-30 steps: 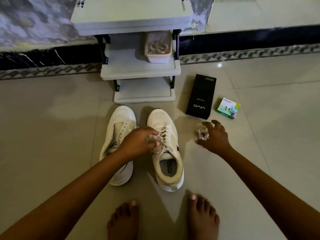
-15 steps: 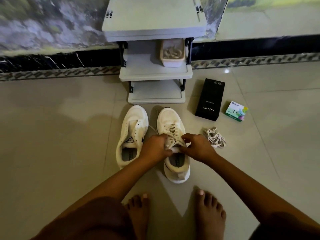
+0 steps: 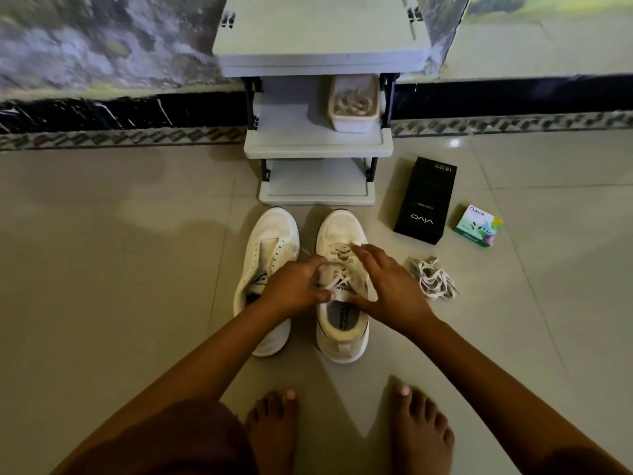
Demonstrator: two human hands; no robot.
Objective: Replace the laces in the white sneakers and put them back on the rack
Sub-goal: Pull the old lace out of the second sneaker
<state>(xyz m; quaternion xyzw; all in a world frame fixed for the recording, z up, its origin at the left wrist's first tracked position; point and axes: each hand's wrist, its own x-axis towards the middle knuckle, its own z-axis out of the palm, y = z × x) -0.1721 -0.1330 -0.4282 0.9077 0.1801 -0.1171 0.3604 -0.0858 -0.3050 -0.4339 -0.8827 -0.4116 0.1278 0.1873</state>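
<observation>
Two white sneakers stand side by side on the floor before the grey rack (image 3: pixel 318 145). The left sneaker (image 3: pixel 265 255) has no lace. The right sneaker (image 3: pixel 342 323) is laced. My left hand (image 3: pixel 294 286) pinches the lace at the right sneaker's tongue. My right hand (image 3: pixel 383 286) lies over the same sneaker's laces, fingers spread, thumb at the tongue. A loose bundle of white lace (image 3: pixel 433 279) lies on the tiles to the right of my right hand.
A white tub of laces (image 3: pixel 354 123) sits on the rack's middle shelf. A black box (image 3: pixel 426 200) and a small green box (image 3: pixel 478 226) lie on the floor at right. My bare feet (image 3: pixel 421 430) are below the shoes. A wall runs behind the rack.
My right hand dropped the lace bundle on the floor and came over to the right sneaker. Both hands now work on its laces. The view shifted left, so the scene sits further right.
</observation>
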